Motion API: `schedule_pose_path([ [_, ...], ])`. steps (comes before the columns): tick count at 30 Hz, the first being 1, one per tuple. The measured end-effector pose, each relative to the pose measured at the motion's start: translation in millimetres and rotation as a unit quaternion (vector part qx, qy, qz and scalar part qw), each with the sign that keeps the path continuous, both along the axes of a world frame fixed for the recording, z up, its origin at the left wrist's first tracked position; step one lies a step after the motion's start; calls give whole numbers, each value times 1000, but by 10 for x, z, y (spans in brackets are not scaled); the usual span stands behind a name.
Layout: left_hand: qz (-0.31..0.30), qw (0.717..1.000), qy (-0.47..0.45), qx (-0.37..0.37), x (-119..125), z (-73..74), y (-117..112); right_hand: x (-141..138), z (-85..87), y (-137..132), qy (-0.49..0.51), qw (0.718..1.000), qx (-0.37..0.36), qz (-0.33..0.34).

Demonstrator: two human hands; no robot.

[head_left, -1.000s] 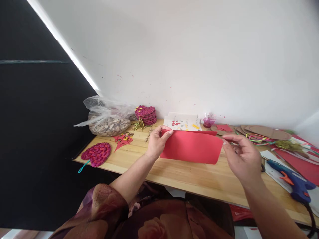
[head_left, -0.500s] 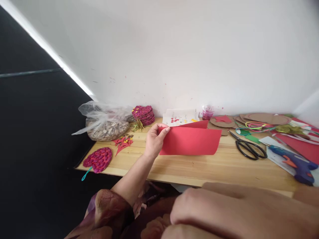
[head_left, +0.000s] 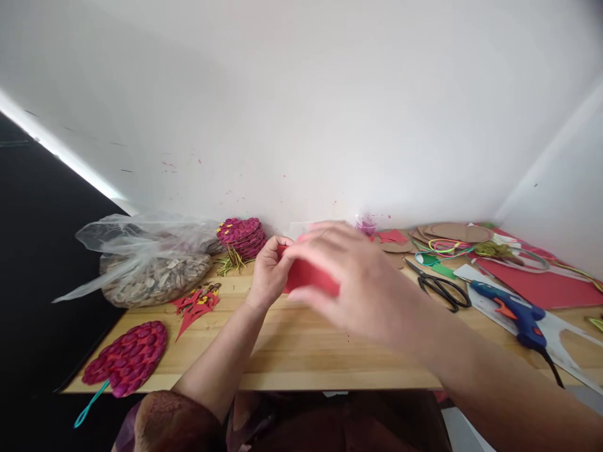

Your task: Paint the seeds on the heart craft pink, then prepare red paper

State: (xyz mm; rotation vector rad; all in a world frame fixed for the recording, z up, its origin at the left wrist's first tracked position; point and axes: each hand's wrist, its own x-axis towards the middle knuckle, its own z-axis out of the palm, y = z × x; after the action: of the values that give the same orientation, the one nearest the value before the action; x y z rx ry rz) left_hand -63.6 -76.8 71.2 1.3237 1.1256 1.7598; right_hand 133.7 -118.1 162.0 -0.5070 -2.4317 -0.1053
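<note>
Left hand [head_left: 270, 276] is pinching the red paper [head_left: 308, 277] between thumb and fingers. Right hand [head_left: 365, 285] is coming out pretty blurry, fingers looking half spread and curved in front of the paper; can't tell if it's gripping any. Paper's sitting about mid-view, above the wooden table [head_left: 301, 370]. From there, black-handled scissors [head_left: 423, 276] are lying at 3 o'clock, a blue glue gun [head_left: 518, 311] is resting further out that way, and a pinkish heart [head_left: 136, 355] is lying around 8.
</note>
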Motion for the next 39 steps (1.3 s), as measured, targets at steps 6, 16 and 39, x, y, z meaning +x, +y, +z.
schedule_pose_path([
  [6,-32,993,117,11,54,40,139,194,-302,661,-26,980,-112,-164],
  [16,-11,994,-19,-107,22,-246,214,421,-689,854,-17,969,-147,-197],
  [39,-106,972,-60,-200,-30,-259,200,574,-706,989,-2,888,-423,-181],
])
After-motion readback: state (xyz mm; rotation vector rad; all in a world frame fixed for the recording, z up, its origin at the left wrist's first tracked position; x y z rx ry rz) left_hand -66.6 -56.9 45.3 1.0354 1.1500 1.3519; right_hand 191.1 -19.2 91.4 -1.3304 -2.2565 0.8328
